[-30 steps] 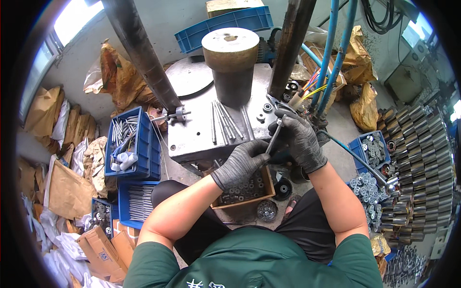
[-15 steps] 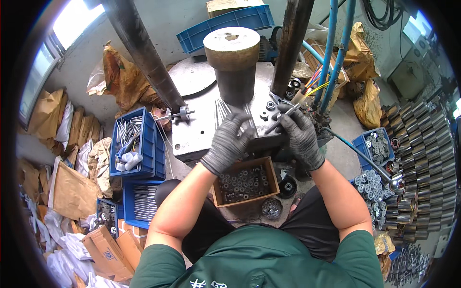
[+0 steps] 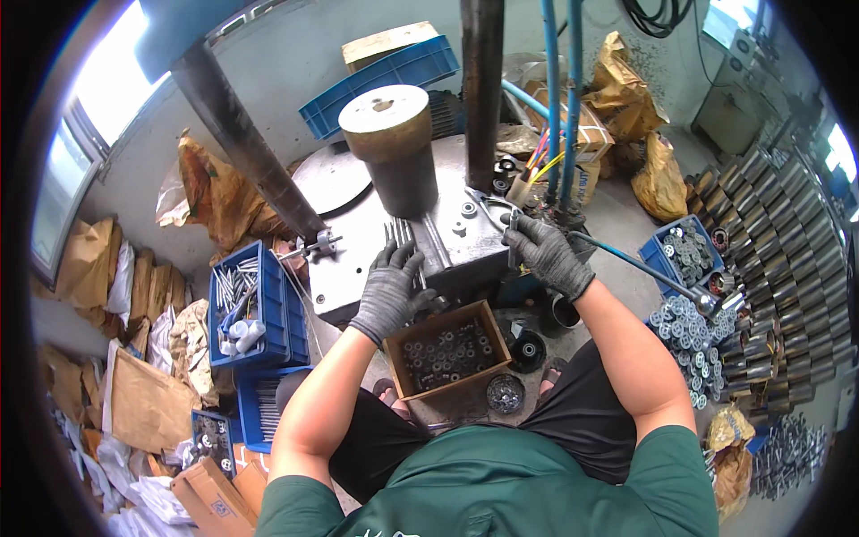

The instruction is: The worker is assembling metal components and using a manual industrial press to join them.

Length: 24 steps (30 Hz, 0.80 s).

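Observation:
In a dark work glove, my left hand [image 3: 386,288] reaches over the front of the metal machine table [image 3: 344,268]. Its fingers are spread and touch, or nearly touch, a row of slim metal shafts [image 3: 399,233] lying there. My right hand [image 3: 550,258], gloved alike, grips a short metal shaft [image 3: 513,240] upright at the table's right front corner. Behind the hands rises a thick steel cylinder [image 3: 394,183] with a wider round head. A few small bearings [image 3: 468,209] sit on the table beside my right hand.
Below the table edge stands an open cardboard box [image 3: 400,380] of small ring parts. Blue crates [image 3: 284,309] with metal rods are at left. Dark columns [image 3: 483,98] and blue hoses [image 3: 552,107] rise behind. At right are stacked metal tubes [image 3: 787,295] and a blue bin [image 3: 658,259].
My left hand has lowered onto the row of shafts at the table's front. The shaft in my right hand has turned from slanted to upright. The view has shifted somewhat.

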### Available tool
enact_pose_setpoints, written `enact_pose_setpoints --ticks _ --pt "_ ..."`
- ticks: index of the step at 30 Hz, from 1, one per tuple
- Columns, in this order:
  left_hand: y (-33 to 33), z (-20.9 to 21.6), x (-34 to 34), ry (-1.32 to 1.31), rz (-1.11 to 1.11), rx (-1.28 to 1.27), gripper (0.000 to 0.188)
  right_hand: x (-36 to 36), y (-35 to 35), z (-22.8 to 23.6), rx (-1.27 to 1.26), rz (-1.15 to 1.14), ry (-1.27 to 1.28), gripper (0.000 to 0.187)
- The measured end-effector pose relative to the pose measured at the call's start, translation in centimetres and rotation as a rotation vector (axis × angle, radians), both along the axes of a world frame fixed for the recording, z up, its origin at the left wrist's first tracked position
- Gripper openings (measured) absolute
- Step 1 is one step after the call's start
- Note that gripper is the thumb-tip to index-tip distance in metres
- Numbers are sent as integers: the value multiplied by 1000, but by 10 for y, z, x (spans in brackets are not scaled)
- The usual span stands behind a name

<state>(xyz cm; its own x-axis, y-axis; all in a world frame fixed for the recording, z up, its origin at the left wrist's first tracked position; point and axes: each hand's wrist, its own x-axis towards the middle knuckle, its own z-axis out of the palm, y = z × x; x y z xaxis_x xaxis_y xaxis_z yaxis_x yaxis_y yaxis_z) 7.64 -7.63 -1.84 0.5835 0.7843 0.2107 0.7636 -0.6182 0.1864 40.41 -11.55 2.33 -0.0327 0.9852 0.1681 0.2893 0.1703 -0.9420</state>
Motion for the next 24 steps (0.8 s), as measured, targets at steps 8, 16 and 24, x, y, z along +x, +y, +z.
enact_pose_setpoints --ticks 8,16,24 --pt "7 -14 19 -200 -80 113 81 79 -71 35 34 90 -594 36" --pt "8 -12 33 -282 -49 50 89 266 -235 4 -463 -200 -913 41" --pt "47 -19 -6 -553 261 -48 40 416 -427 -62 -809 -612 -972 49"
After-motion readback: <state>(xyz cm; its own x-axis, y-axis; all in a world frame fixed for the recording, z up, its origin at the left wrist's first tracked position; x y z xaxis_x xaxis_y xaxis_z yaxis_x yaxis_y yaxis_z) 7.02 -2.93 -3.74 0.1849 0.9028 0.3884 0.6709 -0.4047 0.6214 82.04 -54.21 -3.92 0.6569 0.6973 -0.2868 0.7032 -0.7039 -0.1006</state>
